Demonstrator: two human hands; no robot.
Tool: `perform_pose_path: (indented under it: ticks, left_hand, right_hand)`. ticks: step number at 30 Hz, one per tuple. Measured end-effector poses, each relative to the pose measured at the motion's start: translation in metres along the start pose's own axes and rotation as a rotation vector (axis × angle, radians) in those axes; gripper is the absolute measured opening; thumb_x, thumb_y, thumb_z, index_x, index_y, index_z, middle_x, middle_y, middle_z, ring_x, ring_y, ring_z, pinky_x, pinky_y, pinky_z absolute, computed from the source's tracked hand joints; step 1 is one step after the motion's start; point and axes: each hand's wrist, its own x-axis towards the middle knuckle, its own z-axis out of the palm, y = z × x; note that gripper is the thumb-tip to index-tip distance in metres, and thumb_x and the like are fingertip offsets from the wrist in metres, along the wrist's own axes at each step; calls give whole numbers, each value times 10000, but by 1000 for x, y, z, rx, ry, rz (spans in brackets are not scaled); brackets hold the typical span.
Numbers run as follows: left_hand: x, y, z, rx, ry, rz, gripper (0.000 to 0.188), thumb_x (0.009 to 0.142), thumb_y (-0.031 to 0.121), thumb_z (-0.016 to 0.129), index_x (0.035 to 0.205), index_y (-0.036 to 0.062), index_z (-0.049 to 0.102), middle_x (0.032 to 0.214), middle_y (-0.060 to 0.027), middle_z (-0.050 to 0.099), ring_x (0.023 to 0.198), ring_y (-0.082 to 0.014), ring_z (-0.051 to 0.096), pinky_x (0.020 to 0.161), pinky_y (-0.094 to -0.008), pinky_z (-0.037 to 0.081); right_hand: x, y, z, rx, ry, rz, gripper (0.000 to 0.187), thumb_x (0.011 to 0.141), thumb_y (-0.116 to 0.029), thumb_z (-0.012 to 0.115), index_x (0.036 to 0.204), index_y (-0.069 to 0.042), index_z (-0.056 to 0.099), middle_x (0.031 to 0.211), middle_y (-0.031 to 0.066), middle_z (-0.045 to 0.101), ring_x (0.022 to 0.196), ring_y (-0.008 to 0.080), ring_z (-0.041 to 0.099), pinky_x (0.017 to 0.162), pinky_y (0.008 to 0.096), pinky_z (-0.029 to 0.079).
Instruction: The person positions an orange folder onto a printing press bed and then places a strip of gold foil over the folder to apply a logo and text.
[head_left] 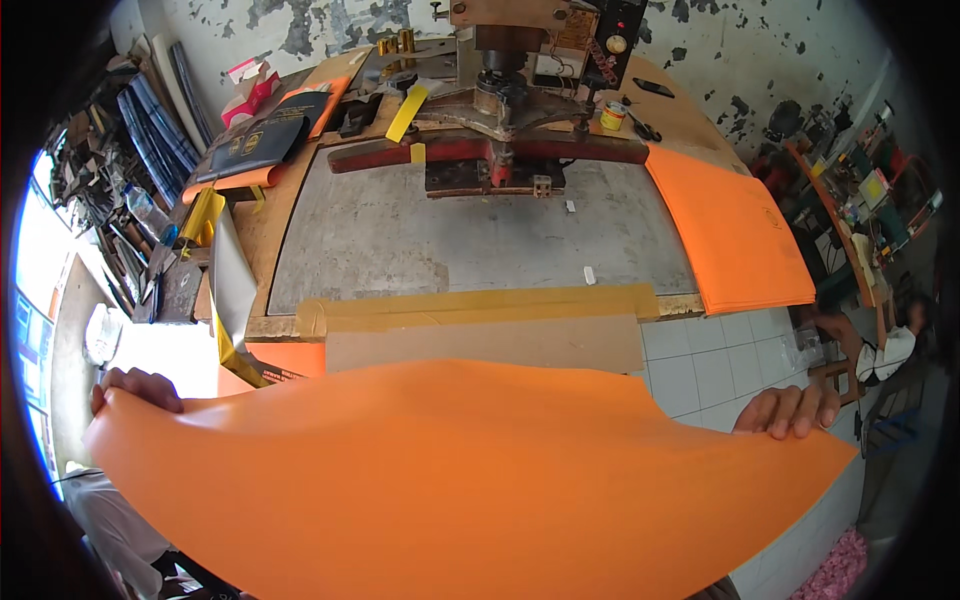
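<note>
A large orange sheet (480, 480) spans the near part of the view, bowed up along its far edge. My left hand (140, 388) grips its far left corner, fingers curled over the edge. At the opposite corner my right hand (788, 411) pinches the sheet the same way. Both forearms are hidden beneath it. Beyond the sheet stands a press machine (500, 100) with a dark heated-looking block (495, 177) above a grey metal plate (370, 235). Brown tape (480, 306) runs along the front edge, over a cardboard flap (480, 346).
Stacked orange sheets (735, 235) lie right of the plate. Dark printed covers (255, 145) rest at the left, near a gold foil strip (203, 218). A yellow jar (613, 115), scissors (645, 126) and a phone (653, 88) sit at the back right. Another person (885, 355) is at far right.
</note>
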Motion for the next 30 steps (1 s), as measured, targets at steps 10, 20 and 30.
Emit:
perform_pose_path:
  ticks: [10, 20, 30]
  left_hand:
    - [-64, 62, 126, -114, 420, 63, 475, 1094, 154, 626, 1538, -7, 583, 1396, -162, 716, 1263, -215, 693, 1039, -311, 575]
    - [-80, -3, 130, -5, -250, 80, 426, 1098, 126, 645, 1504, 20, 574, 1104, 3, 681, 964, -76, 690, 745, -249, 531]
    - [-89, -131, 173, 275, -639, -91, 155, 1113, 81, 615, 1211, 25, 721, 918, 42, 592, 740, -29, 482, 667, -225, 399]
  right_hand:
    - [10, 17, -13, 43, 4, 54, 213, 1154, -201, 554, 1277, -36, 498, 1006, 195, 645, 848, 297, 745, 589, 356, 648]
    - [0, 67, -15, -575, 342, 239, 542, 988, 56, 720, 1475, 34, 481, 1234, 139, 714, 1096, 202, 721, 984, 312, 563]
    - [-23, 194, -55, -865, 273, 519, 245, 1037, -25, 741, 1219, -3, 578, 1023, 78, 739, 906, 111, 702, 822, 271, 552]
